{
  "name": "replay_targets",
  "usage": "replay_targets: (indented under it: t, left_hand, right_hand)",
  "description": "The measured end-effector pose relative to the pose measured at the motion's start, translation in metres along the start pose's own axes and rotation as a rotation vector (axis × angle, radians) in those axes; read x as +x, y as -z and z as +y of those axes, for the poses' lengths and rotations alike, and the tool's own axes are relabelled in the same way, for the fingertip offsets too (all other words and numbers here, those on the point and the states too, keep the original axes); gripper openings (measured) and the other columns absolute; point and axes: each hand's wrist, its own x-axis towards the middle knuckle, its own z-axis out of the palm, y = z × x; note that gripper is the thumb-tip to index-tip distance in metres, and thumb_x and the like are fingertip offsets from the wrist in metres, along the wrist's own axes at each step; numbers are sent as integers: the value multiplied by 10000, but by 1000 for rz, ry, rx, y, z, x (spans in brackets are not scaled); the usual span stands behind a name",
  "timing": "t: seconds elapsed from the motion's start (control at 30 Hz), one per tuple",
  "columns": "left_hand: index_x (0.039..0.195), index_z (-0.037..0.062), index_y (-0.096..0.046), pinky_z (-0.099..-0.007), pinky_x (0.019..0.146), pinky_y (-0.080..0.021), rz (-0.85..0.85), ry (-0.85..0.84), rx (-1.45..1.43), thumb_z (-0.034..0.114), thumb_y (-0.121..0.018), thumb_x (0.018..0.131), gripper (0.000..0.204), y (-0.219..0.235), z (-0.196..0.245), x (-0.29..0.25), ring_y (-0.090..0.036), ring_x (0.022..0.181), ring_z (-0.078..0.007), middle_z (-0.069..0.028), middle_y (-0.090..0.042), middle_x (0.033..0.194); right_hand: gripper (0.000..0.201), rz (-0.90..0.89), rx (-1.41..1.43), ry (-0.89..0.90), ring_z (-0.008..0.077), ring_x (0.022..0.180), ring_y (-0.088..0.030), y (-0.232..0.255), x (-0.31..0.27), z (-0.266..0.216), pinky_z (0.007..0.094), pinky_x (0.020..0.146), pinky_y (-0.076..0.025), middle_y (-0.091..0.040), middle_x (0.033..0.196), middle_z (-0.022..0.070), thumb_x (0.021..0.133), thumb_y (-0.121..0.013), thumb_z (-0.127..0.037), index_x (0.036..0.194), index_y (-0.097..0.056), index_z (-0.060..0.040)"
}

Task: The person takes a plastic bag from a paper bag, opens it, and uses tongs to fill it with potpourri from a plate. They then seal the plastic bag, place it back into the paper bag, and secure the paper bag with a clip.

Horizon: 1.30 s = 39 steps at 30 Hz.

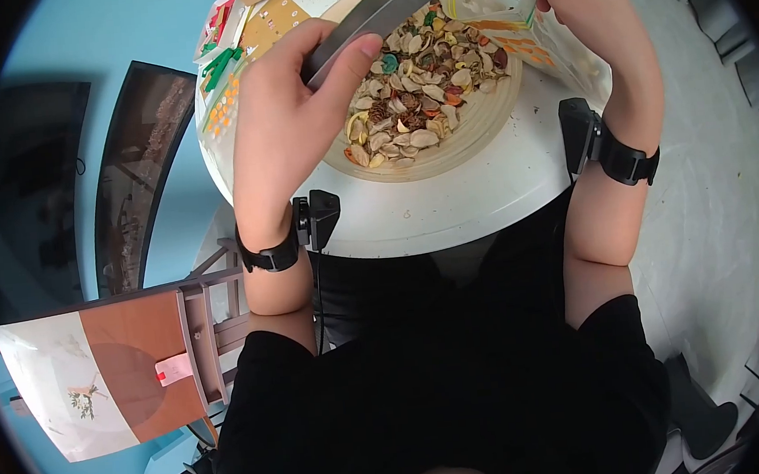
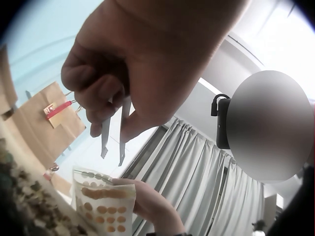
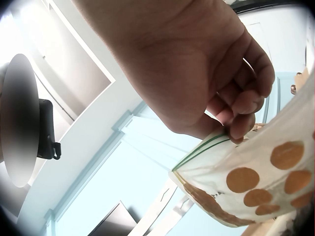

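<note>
You have the tongs (image 1: pixel 389 15) in your left hand (image 1: pixel 279 120), thumb on one side and fingers curled round the other; their two arms stand apart, and the left wrist view shows nothing between the tips; the dried petals and cones (image 1: pixel 421 91) lie heaped on the round tray (image 1: pixel 482 142), on the white table (image 1: pixel 396 222); your right hand (image 1: pixel 591 6) has thumb and fingers together, pinching the green-zipped edge of the orange-dotted bag (image 1: pixel 536 46), which hangs at the tray's far right side; I judge you are at the stage of steadying the bag with the tongs ready; from here a sound move calls for a firm pinch on that edge and tips clear of the zip, though how wide the mouth gapes I cannot tell; the bag's slack side overlaps the tray and could catch the tongs; beyond your left hand lie a green item (image 1: pixel 221 64) and another dotted packet (image 1: pixel 222 111), with a brown paper bag (image 2: pixel 47 125) behind.
</note>
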Motion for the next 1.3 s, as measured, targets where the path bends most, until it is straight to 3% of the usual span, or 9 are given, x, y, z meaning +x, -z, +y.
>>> replay_targets:
  t: [0.17,0.37,0.4,0.5,0.8,1.0,1.1,1.2,1.3]
  left_hand:
    - [902,-22,-693,-275,504,-345,-23,187,64,331,-755,944,360,5,-20,-19,-436,548,-79,-26,-529,587]
    - [923,-38,-686,-347,520,-413,-150,302,291,318,-749,939,363,4,-57,-48,-485,502,-193,-136,-557,570]
    - [944,-46,-688,-360,519,-426,-188,293,301,329,-755,929,381,3,-60,-51,-502,485,-239,-175,-565,573]
    - [974,-46,-686,-365,518,-432,-185,311,318,350,-762,919,406,-2,-63,-59,-523,483,-260,-182,-570,575]
    - [1006,-18,-692,-412,633,-559,-178,234,456,361,-760,910,397,-7,-60,-62,-723,718,-387,-216,-709,736]
    - [952,-6,-682,-414,620,-555,-183,167,437,310,-737,935,322,-9,-56,-64,-722,707,-376,-203,-715,737]
    - [926,-9,-678,-415,585,-527,-182,184,426,289,-736,940,304,-8,-58,-61,-698,646,-365,-202,-687,693]
    - [891,-18,-670,-412,545,-480,-185,227,379,280,-737,942,309,-6,-63,-58,-610,545,-359,-204,-646,649]
    - [886,-27,-672,-366,496,-405,-141,208,305,265,-738,947,306,-5,-69,-56,-478,464,-261,-161,-574,584]
  right_hand:
    - [329,24,-25,-32,136,589,-542,0,4,4,320,564,-440,-595,630,64,955,-597,-200,762,-647,61]
    - [332,-7,-25,-55,141,592,-546,-2,3,1,322,571,-449,-604,639,68,956,-598,-206,771,-651,65]
    - [330,-9,-42,-52,139,592,-547,-2,3,0,321,571,-449,-606,640,68,956,-597,-205,772,-653,64]
    - [325,-6,-11,27,136,591,-551,-3,1,5,319,568,-450,-612,641,66,955,-597,-203,776,-658,63]
    - [325,-34,-42,-66,134,587,-555,-5,5,-3,315,566,-451,-612,636,63,959,-594,-201,774,-662,57]
    - [334,-13,-7,19,138,578,-548,-8,2,2,318,562,-448,-604,626,60,964,-594,-207,769,-659,56]
    - [337,-33,-44,-44,140,577,-546,-6,6,-1,322,561,-446,-604,627,62,965,-596,-212,770,-659,55]
    - [337,-21,-42,-36,140,578,-547,-7,5,-1,324,560,-446,-605,629,63,964,-597,-213,769,-659,55]
    - [338,-4,-31,40,141,577,-547,-7,2,3,324,562,-448,-603,628,65,964,-596,-212,768,-658,56]
